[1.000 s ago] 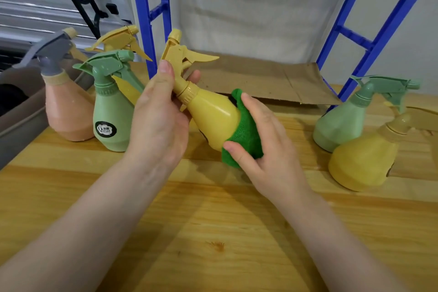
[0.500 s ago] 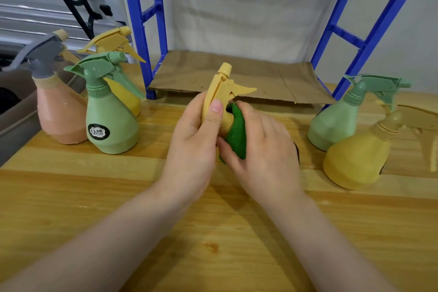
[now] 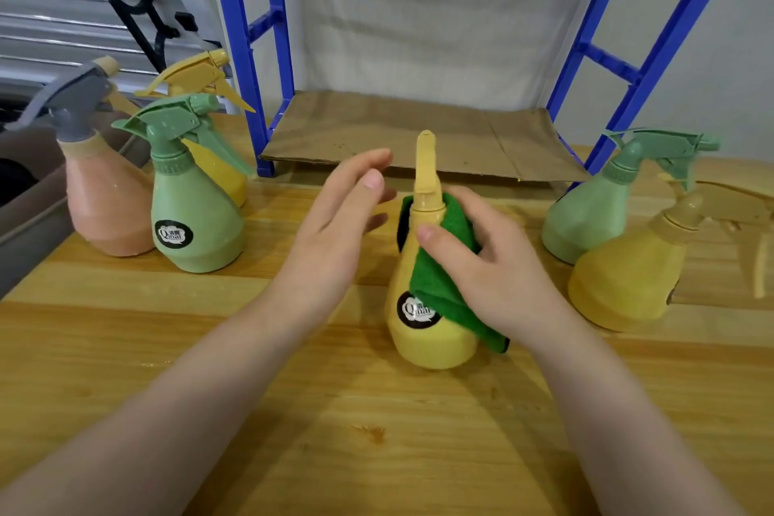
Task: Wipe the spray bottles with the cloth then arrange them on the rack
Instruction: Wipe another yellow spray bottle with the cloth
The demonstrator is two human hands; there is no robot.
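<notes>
A yellow spray bottle (image 3: 423, 335) stands upright on the wooden table (image 3: 293, 411), its nozzle pointing away from me. My right hand (image 3: 490, 264) presses a green cloth (image 3: 444, 285) against the bottle's right side and neck. Just left of the bottle's head, my left hand (image 3: 335, 222) hovers with fingers spread, holding nothing. The blue rack (image 3: 247, 54) rises behind, with brown cardboard (image 3: 398, 138) lying on its bottom shelf.
At the left stand a pink bottle with a grey head (image 3: 100, 197), a green bottle (image 3: 192, 214) and a yellow one (image 3: 218, 163) behind it. At the right stand a green bottle (image 3: 594, 209) and a yellow bottle (image 3: 628, 281). A grey bin edge (image 3: 25, 230) borders the table's left side.
The yellow bottle went from tilted in my left hand to upright on the table. My left hand let go of its head and opened. The cloth moved up onto its side and neck.
</notes>
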